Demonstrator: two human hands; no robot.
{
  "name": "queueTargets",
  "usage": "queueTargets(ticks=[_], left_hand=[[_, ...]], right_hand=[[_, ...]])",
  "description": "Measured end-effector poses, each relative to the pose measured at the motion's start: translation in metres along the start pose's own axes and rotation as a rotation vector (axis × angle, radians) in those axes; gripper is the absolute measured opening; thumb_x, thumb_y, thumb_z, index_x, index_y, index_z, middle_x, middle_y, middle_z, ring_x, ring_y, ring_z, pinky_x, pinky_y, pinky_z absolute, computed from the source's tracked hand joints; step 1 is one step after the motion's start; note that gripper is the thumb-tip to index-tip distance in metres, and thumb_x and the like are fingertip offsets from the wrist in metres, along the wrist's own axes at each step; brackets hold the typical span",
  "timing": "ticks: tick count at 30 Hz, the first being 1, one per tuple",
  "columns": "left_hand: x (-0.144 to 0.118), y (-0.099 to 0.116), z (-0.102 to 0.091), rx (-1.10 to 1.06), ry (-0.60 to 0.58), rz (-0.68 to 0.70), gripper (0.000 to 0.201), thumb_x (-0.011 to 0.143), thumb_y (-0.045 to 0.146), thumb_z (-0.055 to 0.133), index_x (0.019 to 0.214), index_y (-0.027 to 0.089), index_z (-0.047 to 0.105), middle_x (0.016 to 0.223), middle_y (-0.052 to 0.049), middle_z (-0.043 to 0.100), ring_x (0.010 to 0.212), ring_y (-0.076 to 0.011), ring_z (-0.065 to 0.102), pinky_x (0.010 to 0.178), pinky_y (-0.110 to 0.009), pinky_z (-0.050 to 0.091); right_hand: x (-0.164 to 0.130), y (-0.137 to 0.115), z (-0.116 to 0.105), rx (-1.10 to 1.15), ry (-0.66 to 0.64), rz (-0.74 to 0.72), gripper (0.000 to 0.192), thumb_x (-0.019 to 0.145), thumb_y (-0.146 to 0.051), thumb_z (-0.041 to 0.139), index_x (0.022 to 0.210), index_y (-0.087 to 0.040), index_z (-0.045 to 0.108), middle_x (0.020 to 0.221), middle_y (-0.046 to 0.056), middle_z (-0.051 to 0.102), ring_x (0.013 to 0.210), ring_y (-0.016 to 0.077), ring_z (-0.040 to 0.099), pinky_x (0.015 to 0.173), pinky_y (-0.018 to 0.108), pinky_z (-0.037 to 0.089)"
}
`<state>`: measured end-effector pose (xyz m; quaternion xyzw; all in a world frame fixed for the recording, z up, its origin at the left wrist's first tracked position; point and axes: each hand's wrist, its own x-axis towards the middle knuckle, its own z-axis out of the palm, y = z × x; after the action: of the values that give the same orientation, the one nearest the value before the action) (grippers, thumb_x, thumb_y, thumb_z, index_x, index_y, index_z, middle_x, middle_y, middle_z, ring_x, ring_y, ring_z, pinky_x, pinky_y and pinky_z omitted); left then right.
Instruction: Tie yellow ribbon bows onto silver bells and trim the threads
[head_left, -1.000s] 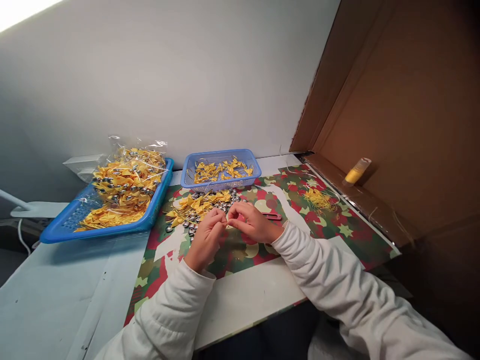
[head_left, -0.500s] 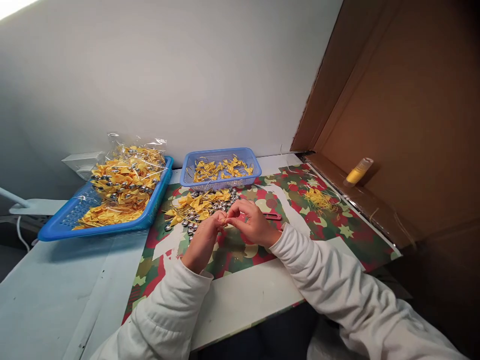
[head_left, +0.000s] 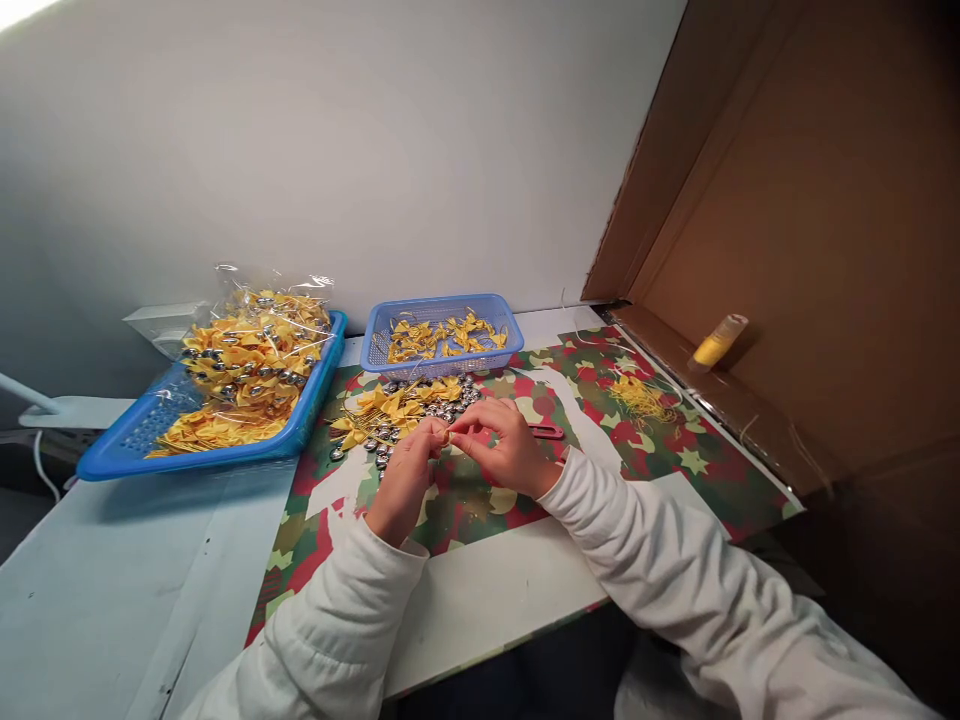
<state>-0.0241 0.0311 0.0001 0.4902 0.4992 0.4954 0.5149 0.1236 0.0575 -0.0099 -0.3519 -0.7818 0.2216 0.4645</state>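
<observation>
Left hand: thumb and fingers pinched at a small yellow piece; too small to tell its shape.
Right hand: thumb and index pinching at the same piece from 3 o'clock, the 2 sets of fingertips nearly meeting.
Yellow piece: between the fingertips, above the patterned sheet.
Pink tool: lying just past the right hand, 3 o'clock of the piece, partly hidden.
Pile: yellow bows and silver bells, mixed, 10 to 11 o'clock, near the left hand.
Small blue basket: 12 o'clock, yellow bows inside.
Yellow strands: loose tangle on the sheet, 2 to 3 o'clock.
Large blue basket: 9 to 10 o'clock, clear bag of bows and bells in it.
Yellow spool: 2 o'clock, by the cardboard, tilted.
</observation>
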Motion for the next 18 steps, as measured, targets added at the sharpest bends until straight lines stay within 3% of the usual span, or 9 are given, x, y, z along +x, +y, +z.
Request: queueTargets(ticks=[13,18], left_hand=[[0.0008,-0.0032,0.0008,0.018,-0.004,0.001,0.016,0.073,0.032,0.048,0.062,0.021,0.046,0.064,0.004,0.040,0.055,-0.0124,0.037,0.047,-0.024,0.031],[0.0016,-0.0032,0.0006,0.043,-0.002,0.027,0.014,0.073,0.029,0.049,0.062,0.020,0.048,0.066,0.002,0.044,0.062,-0.0140,0.040,0.054,-0.025,0.035]], right_hand=[[-0.0009,0.0000,0.0027,0.022,0.046,-0.003,0.010,0.082,-0.027,0.072,0.078,-0.019,0.066,0.077,-0.001,0.069,0.069,0.0131,0.058,0.079,0.032,0.035],[-0.0015,-0.0010,0.0032,-0.002,0.066,0.015,0.010,0.080,-0.028,0.074,0.077,-0.020,0.068,0.074,-0.002,0.068,0.067,0.0129,0.058,0.079,0.032,0.034]])
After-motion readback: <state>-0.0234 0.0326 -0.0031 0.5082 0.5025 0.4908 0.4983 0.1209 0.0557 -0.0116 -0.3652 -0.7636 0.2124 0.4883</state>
